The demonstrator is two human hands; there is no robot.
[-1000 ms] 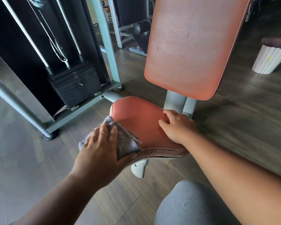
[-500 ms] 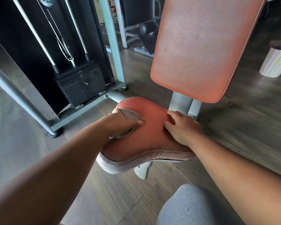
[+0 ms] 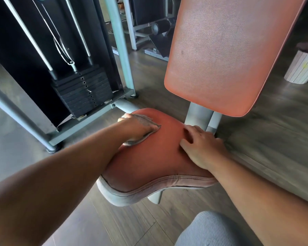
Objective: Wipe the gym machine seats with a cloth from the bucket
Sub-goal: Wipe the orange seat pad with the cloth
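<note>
Head view. At centre frame, the orange seat [image 3: 155,157] is being wiped: a grey cloth [image 3: 146,124] is being pressed against its far left portion by the left hand [image 3: 135,128], whose fingers are lying over the fabric; whether they are curled round it cannot be told. The seat is being steadied at its right edge by the right hand [image 3: 203,150], fingers spread flat and holding nothing. The backrest [image 3: 226,50] is being shown in the upper right, the weight stack [image 3: 84,91] at left, and a pale ribbed bucket [image 3: 300,68] at the right edge, well apart from the seat. For good coverage, overlapping strokes are probably being called for, with even pressure carried to the stitched front rim.
</note>
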